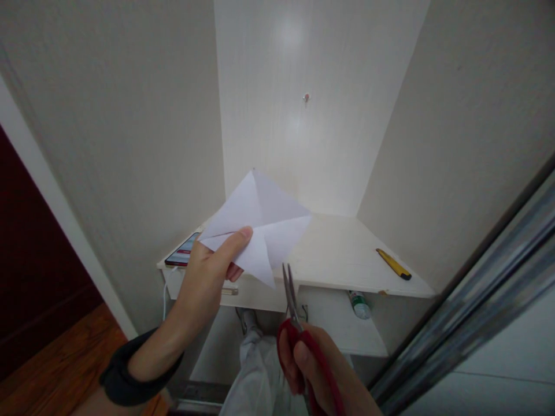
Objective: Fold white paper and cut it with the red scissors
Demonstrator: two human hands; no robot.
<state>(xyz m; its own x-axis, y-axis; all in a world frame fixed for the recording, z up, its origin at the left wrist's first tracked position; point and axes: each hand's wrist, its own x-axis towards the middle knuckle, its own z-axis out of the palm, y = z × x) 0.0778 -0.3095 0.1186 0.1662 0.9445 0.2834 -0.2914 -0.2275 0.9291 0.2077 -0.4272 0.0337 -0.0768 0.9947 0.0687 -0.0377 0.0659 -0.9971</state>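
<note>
A pale alcove with wood-grain panels holds a white desk [329, 254] set into the corner, and a lower shelf [342, 329] sits beneath it at about 5 o'clock from the desk's middle.

The left hand [208, 271] is clenched on one folded white paper [260, 225], thumb on the near face and fingers behind. The paper rises from the grip toward 1 o'clock, held up in the air above the desk's front edge, with its lowest tip pointing down at 5 o'clock from the thumb.

The right hand [312, 370] grasps one pair of red-handled scissors [299, 335], fingers through the loops. The blades point up toward 12 o'clock, nearly together, and their tips stand just beside the paper's lower tip; I cannot tell whether they touch it.

On the desk lie one phone [184, 251] at 9 o'clock from the paper, partly hidden by the hand, and one yellow utility knife [392, 264] at 3 o'clock, well apart. One green-capped bottle [359, 304] lies on the lower shelf. A dark wristband [130, 375] wraps the left forearm.
</note>
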